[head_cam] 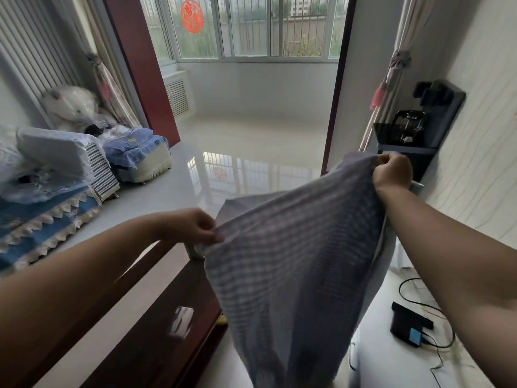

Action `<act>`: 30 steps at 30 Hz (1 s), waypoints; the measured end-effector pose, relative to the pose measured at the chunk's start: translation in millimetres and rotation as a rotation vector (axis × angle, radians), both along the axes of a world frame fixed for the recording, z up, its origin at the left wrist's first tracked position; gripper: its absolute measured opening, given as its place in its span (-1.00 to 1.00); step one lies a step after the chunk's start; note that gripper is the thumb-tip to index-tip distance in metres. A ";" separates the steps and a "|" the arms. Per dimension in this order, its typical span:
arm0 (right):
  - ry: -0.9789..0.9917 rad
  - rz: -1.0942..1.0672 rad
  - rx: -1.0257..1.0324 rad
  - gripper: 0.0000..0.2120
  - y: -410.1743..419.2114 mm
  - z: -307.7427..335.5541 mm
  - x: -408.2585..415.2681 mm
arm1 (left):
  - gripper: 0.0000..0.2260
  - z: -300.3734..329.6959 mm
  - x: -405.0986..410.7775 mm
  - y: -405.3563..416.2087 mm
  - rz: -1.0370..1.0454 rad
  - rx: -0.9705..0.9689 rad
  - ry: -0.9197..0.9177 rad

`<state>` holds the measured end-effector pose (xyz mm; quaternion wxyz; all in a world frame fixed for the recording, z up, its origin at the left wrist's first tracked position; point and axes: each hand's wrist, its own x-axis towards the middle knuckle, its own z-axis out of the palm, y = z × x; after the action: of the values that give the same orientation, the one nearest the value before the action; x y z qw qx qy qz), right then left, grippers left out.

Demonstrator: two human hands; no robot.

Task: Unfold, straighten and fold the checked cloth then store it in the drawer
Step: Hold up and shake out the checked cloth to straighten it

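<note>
We hold the grey-blue checked cloth point(293, 264) in the air, its top edge rising from our left hand point(193, 226) to our right hand point(393, 173), both pinching it. It hangs long downward beside the dark red wooden cabinet point(156, 317), with open glossy floor point(251, 152) beyond.

The blue-grey checked cloth point(293, 275) is showing motion blur, smearing its pattern, and its lower end is running off the frame's bottom edge. It is hiding part of the dark red-brown wooden table point(156, 317) at lower left. Both forearms are leaving the frame's sides.
</note>
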<state>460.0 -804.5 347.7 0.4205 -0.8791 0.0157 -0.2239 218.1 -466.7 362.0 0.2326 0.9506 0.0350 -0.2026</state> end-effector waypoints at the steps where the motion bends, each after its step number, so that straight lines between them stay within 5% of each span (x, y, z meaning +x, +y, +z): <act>1: -0.019 0.017 -0.019 -0.74 1.6 -0.5 -1.2 | -0.83 -8.9 -4.6 2.6 0.007 -0.060 0.062; 7: 0.073 -0.018 -0.009 -0.74 7.0 -4.3 -3.9 | -0.83 -25.1 -8.6 -12.2 0.126 -0.451 -0.377; 10: 0.060 0.029 -0.043 -0.76 18.7 -5.8 -9.2 | -0.74 -20.6 8.1 -34.1 0.220 -0.477 -0.648; 14: 0.014 0.099 -0.076 -0.78 40.1 -17.3 -22.0 | -0.87 -6.4 36.5 -60.7 0.247 -0.420 -0.868; 17: -0.013 0.110 -0.059 -0.79 35.0 -16.9 -21.1 | -0.82 2.8 45.0 -60.8 0.235 -0.523 -0.833; 21: 0.078 0.005 0.001 -0.77 -7.9 -4.0 -2.4 | -0.76 15.8 33.1 -26.8 0.323 -0.960 -0.493; 23: 0.118 -0.039 -0.005 -0.78 -29.2 -2.2 3.6 | -0.69 18.8 29.0 -5.5 0.290 -0.856 -0.429; 27: 0.110 -0.030 -0.099 -0.79 -35.7 -6.0 2.9 | -0.56 23.4 23.7 11.0 0.053 -0.327 -0.411; 30: 0.104 -0.010 -0.139 -0.77 -25.8 -9.6 -1.0 | -0.67 12.6 16.9 13.9 -0.040 -0.045 -0.302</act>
<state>459.0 -830.3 338.1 0.3558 -0.9166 0.0262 -0.1804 235.1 -452.8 374.6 0.2524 0.9653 -0.0241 -0.0629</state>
